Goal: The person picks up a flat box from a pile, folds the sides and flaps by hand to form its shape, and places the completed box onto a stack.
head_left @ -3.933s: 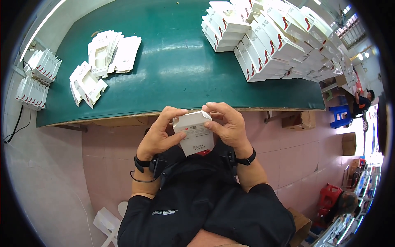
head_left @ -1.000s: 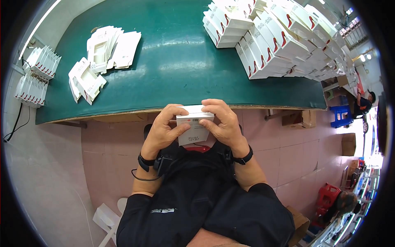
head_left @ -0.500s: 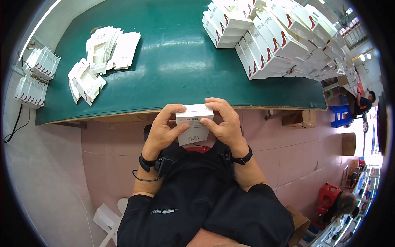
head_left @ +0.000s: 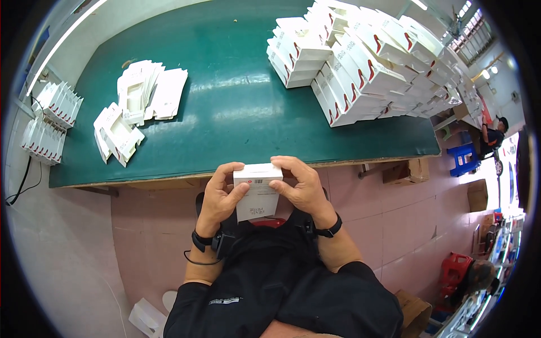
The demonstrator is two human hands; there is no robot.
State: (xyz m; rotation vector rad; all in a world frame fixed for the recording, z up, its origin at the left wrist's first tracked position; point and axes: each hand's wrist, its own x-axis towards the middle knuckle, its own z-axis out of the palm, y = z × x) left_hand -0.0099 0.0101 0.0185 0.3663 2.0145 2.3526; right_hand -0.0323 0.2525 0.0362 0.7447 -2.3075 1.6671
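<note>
A small white carton (head_left: 258, 198) with printing on its face is held upright between my two hands, just in front of the table's near edge. My left hand (head_left: 221, 194) grips its left side, thumb on the face and fingers at the top corner. My right hand (head_left: 301, 188) grips the right side in the same way, its thumb near the upper right corner. The carton's top end looks closed. Its back is hidden from view.
On the green table (head_left: 225, 135) lie flat white carton blanks (head_left: 169, 93) at left and stacked white cartons (head_left: 360, 73) with red marks at right. More cartons (head_left: 45, 138) stand by the left wall. A blue stool (head_left: 463, 159) and a person (head_left: 495, 137) are far right.
The view has tilted, so the table and its stacks sit lower in the picture. Both hands keep the same grip on the white carton.
</note>
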